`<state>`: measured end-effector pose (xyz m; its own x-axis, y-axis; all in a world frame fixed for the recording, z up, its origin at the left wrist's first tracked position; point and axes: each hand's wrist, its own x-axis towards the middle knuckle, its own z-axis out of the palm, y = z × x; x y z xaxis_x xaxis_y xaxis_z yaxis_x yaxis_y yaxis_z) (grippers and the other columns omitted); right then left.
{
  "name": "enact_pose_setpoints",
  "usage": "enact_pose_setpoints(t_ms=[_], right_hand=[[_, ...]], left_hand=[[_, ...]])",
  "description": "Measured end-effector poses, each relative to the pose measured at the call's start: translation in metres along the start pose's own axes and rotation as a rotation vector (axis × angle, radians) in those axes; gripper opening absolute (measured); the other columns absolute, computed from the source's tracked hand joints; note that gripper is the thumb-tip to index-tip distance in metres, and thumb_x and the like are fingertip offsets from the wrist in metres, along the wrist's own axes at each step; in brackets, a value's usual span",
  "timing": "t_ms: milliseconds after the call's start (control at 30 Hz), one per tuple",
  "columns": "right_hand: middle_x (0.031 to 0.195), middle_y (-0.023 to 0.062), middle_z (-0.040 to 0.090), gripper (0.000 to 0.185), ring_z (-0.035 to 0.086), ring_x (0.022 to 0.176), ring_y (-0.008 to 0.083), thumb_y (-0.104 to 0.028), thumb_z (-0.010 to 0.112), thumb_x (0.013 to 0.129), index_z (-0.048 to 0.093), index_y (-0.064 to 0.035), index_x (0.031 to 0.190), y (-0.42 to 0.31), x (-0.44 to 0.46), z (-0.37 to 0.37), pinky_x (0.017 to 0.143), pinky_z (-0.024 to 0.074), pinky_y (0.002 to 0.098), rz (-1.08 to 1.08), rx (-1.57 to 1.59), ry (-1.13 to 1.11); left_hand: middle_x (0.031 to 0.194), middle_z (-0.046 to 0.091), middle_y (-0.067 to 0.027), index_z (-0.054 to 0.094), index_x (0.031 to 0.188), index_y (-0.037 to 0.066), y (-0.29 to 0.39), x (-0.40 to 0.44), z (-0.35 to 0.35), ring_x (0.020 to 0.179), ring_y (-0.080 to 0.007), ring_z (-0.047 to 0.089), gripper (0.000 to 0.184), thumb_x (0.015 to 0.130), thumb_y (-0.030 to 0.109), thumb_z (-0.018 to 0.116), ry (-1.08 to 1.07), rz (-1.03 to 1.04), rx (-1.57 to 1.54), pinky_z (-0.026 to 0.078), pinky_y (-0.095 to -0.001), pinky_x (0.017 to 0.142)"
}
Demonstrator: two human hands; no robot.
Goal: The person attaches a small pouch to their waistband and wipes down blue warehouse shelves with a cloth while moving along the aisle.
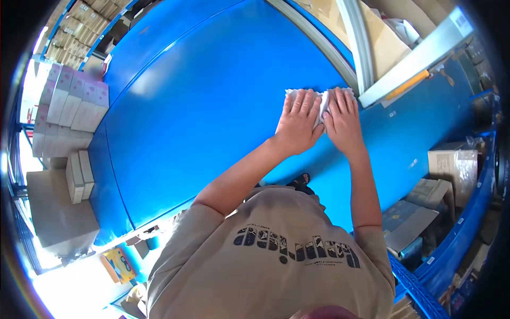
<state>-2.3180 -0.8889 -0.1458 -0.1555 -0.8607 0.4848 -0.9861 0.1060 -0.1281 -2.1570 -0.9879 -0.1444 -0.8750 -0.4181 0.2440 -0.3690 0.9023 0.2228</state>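
A folded white cloth (324, 102) with ragged edges lies near the right edge of the blue tabletop (212, 95). Flat on its left half rests my left hand (298, 123), fingers stretched out. My right hand (344, 121) presses flat on the right half, its fingers also straight. Both thumbs point inward, close to each other, at the cloth's near edge. Much of the cloth is hidden under the palms and fingers.
Stacked white and pink boxes (77, 101) and a brown carton (58, 207) stand at the left. A metal frame bar (414, 58) slants close beyond my right hand. Cartons (451, 165) sit on a blue shelf at the right. Blue floor shows below.
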Motion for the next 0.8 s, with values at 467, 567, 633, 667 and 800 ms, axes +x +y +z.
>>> enact_pose_setpoints(t_ms=[467,567,633,667,800], right_hand=[[0.159,0.0284,0.046,0.062,0.039,0.148,0.0509,-0.037,0.055,0.099,0.055,0.0035,0.147,-0.185,0.068,0.067,0.123,0.0264,0.0616,-0.215,0.031,-0.123],[0.164,0.0285,0.038,0.067,0.031,0.154,0.0504,-0.039,0.05,0.103,0.045,0.0025,0.155,-0.221,0.086,0.085,0.126,0.0197,0.0633,-0.278,0.105,-0.19],[0.165,0.0284,0.037,0.069,0.029,0.155,0.0502,-0.041,0.049,0.104,0.043,0.0019,0.157,-0.244,0.097,0.09,0.126,0.0184,0.0632,-0.273,0.1,-0.224],[0.166,0.0284,0.036,0.07,0.028,0.156,0.05,-0.043,0.048,0.104,0.041,0.0013,0.158,-0.254,0.101,0.092,0.126,0.0172,0.063,-0.278,0.106,-0.267],[0.168,0.0251,0.034,0.07,0.025,0.157,0.0475,-0.045,0.048,0.105,0.042,-0.0005,0.158,-0.272,0.118,0.107,0.127,0.0164,0.0608,-0.286,0.146,-0.252]], left_hand=[[0.168,0.034,-0.0244,0.04,0.161,0.002,-0.13,-0.158,-0.088,0.159,-0.0441,0.025,0.071,0.107,0.048,0.046,0.011,-0.22,0.027,0.015,-0.0588,0.129],[0.167,0.035,-0.0266,0.04,0.16,0.001,-0.159,-0.189,-0.107,0.158,-0.046,0.026,0.072,0.107,0.047,0.049,0.039,-0.29,0.067,0.017,-0.0604,0.128],[0.167,0.035,-0.0267,0.041,0.16,0.001,-0.175,-0.208,-0.122,0.158,-0.046,0.027,0.072,0.107,0.048,0.049,0.053,-0.291,0.082,0.017,-0.0608,0.127],[0.167,0.035,-0.0269,0.041,0.16,0.001,-0.183,-0.215,-0.127,0.158,-0.046,0.027,0.073,0.106,0.05,0.049,0.063,-0.31,0.097,0.018,-0.0612,0.127],[0.167,0.035,-0.0265,0.041,0.16,0.001,-0.215,-0.22,-0.13,0.158,-0.0456,0.027,0.075,0.106,0.053,0.049,0.043,-0.307,0.174,0.018,-0.0615,0.127]])
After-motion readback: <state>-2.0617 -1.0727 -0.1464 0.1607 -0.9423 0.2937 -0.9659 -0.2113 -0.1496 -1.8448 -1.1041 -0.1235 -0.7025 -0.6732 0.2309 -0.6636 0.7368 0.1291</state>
